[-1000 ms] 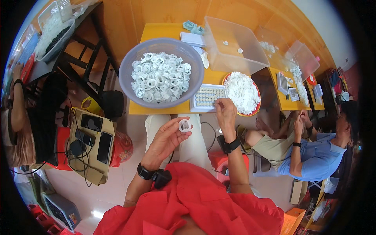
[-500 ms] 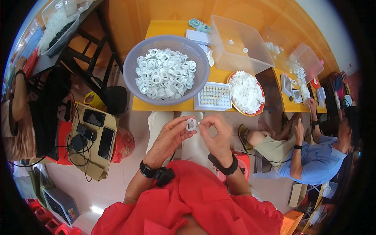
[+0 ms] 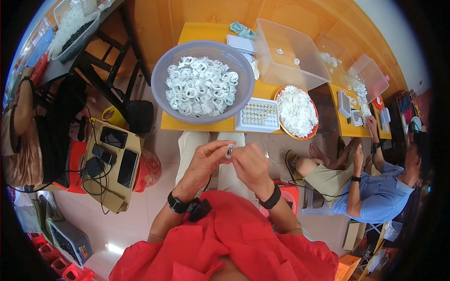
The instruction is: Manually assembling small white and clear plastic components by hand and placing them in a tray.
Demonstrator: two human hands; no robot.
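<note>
Over my lap, my left hand [image 3: 206, 160] pinches a small round white plastic part [image 3: 230, 150] between thumb and fingertips. My right hand [image 3: 251, 166] is closed against that part from the other side, knuckles turned up. Whatever its fingertips grip is hidden behind them. Just beyond my hands, at the near edge of the yellow table [image 3: 197, 125], a white tray [image 3: 238, 127] holds rows of small round pieces. Left of it stands a grey-purple basin [image 3: 159, 96] heaped with similar white plastic parts [image 3: 201, 86]. A red-rimmed plate [image 3: 313, 132] on the right carries a pile of small white pieces [image 3: 296, 111].
Behind the tray stands a clear plastic bin [image 3: 290, 51] with a few white parts inside. To the right a co-worker in a blue shirt [image 3: 386, 189] sits at another table. On my left, a cardboard box [image 3: 110, 189] holds phones and cables beside a red stool [image 3: 75, 164].
My right hand has come in to the left and now presses against the round part, which has tilted edge-on. The small white piece at its fingertips is now hidden.
</note>
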